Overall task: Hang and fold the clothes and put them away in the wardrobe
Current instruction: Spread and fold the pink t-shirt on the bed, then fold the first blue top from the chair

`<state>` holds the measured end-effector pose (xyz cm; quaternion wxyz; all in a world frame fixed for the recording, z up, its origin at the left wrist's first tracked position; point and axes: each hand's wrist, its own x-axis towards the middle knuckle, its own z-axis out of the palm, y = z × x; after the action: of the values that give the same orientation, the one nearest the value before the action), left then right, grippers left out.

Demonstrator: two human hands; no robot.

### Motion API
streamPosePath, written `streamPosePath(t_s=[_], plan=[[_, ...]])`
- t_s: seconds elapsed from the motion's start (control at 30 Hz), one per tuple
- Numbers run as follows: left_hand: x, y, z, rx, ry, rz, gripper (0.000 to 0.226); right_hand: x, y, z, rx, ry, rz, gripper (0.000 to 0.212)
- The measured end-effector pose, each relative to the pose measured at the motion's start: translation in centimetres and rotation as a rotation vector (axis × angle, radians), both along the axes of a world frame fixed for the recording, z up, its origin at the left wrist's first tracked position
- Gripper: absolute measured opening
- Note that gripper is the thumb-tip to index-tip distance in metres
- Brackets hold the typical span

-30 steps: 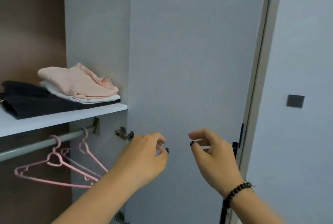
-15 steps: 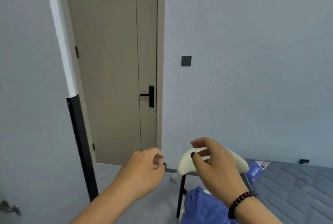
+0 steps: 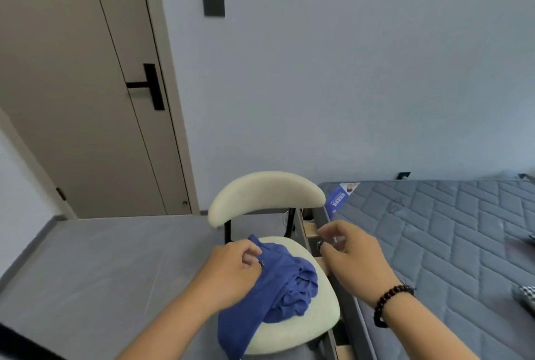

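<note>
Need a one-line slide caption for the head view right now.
Both hands, left and right, hover empty over a crumpled blue garment on a cream chair beside a grey mattress.

The blue garment looks like soft matt cloth. The chair has cream matt upholstery, and the mattress is grey quilted fabric.

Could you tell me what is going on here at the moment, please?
A person is reaching down over a cream chair beside a bed. A crumpled blue garment lies on the seat. The left hand is right at its upper edge, though a grip cannot be confirmed. The right hand, fingers loosely curled, hovers empty above the seat's right side.
</note>
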<state>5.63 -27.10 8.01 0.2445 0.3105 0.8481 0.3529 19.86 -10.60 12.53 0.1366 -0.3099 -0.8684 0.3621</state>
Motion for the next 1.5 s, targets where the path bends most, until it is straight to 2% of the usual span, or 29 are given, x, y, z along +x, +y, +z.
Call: streamPosePath(t_s=[0.3, 0.5, 0.8, 0.97, 1.03, 1.2, 1.27, 1.4, 1.5], plan=[[-7.5, 10.4, -10.9, -0.157, -0.183, 0.01, 0.023, -7.8, 11.5, -10.4, -0.166, -0.218, -0.027, 0.011], [-9.9, 14.4, -17.4, -0.251, -0.292, 0.048, 0.022, -11.1, 17.1, -17.8, -0.259, -0.392, 0.015, 0.009], [-11.1, 18.5, -25.6, -0.252, -0.437, 0.232, 0.022, -16.7, 22.8, -28.5, -0.287, -0.591, 0.242, 0.012], [-9.3, 19.4, -32.7, -0.295, -0.461, 0.328, 0.025, -18.3, 23.2, -35.4, -0.253, -0.675, 0.407, 0.019], [-8.4, 19.6, -35.9, -0.322, -0.398, 0.327, 0.034, -18.8, 23.2, -38.2, -0.222, -0.679, 0.472, 0.028], [-6.4, 19.5, -43.6, -0.632, 0.077, 0.27, 0.082, -19.1, 22.9, -45.0, -0.13, -0.668, 0.503, 0.065], [-5.8, 19.1, -46.7, -0.625, 0.142, 0.323, 0.091, -19.1, 22.4, -47.7, -0.04, -0.644, 0.521, 0.071], [-5.0, 18.3, -51.5, -0.493, 0.343, 0.4, 0.065, -18.6, 21.0, -51.5, 0.086, -0.564, 0.59, 0.064], [-4.2, 18.1, -51.8, -0.353, 0.421, 0.502, 0.03, -17.9, 20.4, -53.3, 0.201, -0.492, 0.663, 0.037]])
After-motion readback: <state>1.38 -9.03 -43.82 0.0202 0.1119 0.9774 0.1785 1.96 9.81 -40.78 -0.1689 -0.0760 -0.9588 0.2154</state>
